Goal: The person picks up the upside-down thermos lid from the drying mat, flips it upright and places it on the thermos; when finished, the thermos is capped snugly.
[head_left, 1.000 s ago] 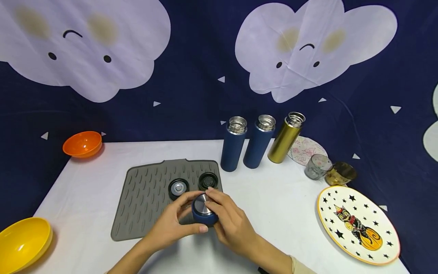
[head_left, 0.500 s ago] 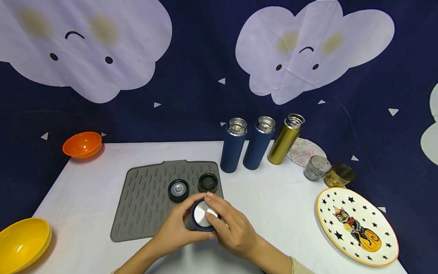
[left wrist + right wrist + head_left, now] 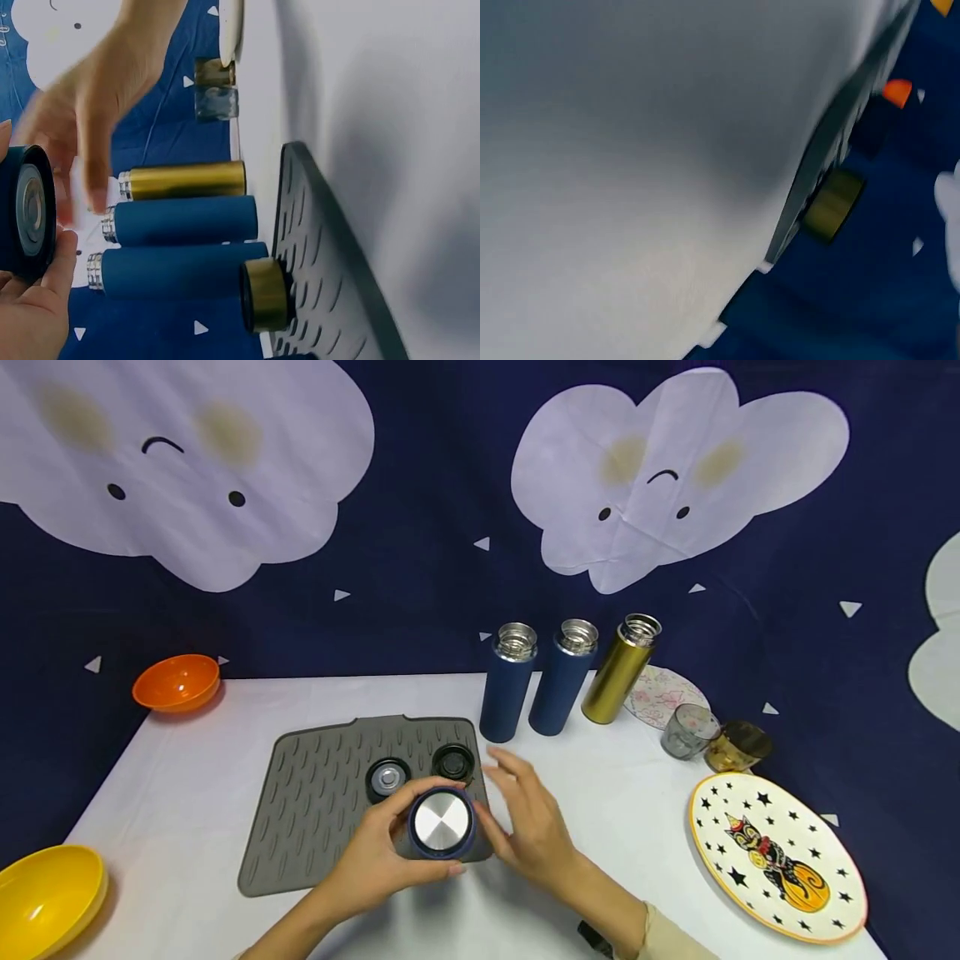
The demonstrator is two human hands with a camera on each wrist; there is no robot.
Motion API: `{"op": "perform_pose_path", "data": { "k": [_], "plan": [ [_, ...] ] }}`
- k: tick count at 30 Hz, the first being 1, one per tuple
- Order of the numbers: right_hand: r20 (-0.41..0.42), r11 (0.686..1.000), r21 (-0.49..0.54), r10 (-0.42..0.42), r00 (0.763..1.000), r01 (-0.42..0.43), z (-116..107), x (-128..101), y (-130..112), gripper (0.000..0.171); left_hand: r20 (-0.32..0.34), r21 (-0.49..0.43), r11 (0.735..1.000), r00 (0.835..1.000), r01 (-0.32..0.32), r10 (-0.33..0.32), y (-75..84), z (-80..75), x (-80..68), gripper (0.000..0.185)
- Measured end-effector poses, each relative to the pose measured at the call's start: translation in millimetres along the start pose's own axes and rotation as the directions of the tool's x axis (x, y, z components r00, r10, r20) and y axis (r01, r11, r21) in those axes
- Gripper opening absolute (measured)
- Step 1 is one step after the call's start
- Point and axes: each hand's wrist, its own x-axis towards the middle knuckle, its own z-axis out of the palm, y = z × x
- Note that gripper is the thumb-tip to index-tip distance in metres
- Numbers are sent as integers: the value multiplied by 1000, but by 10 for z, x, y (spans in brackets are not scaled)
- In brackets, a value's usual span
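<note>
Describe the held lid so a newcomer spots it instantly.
Find the grey mat on the white table. In the head view, the left hand holds a dark blue lid over the mat's near right corner. Its silver top shows, unlike the two lids lying underside up on the mat.

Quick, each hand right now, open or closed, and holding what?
Left hand: closed around the blue steel-topped lid.
Right hand: open, holding nothing.

Dark navy cloth backdrop [image 3: 435,468], a large pale cloud [image 3: 187,485] at left, a second cloud [image 3: 667,502] right of centre, printed mouths [image 3: 162,442] above eyes [image 3: 116,492], scattered white triangles [image 3: 851,608], a cut-off pale shape [image 3: 947,672] at right, perhaps another cloud, white-covered worktop [image 3: 622,814], soft shadows [image 3: 382,105] across it.
</note>
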Motion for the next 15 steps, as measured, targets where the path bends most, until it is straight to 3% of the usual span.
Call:
{"op": "perform_pose_path", "data": {
  "k": [1,2,3,5,7,9,11,15],
  "plan": [
    [8,991,14,135,991,-135,10,7,65,45,-9,9,1000,1000,-3,3,7,-15,11,75],
    [13,960,35,279,960,-279,25,25,143,53,-16,12,1000,1000,-1,1,13,-30,21,74],
    [22,907,53,417,909,-418,45,48,228,62,-22,19,1000,1000,-1,1,18,-44,33,74],
    [44,757,92,646,762,-647,110,107,416,75,-31,28,1000,1000,2,-1,28,-66,57,72],
    [62,608,115,785,617,-785,191,165,600,82,-36,41,999,999,-4,6,34,-78,75,71],
    [74,506,128,853,517,-853,277,205,758,88,-40,44,999,999,-7,9,39,-83,91,71],
    [72,449,141,884,461,-883,354,236,871,92,-46,53,999,999,-2,5,43,-82,105,71],
    [45,410,167,906,422,-897,479,265,1007,91,-53,57,998,999,2,1,61,-70,157,72]
  ]
}}
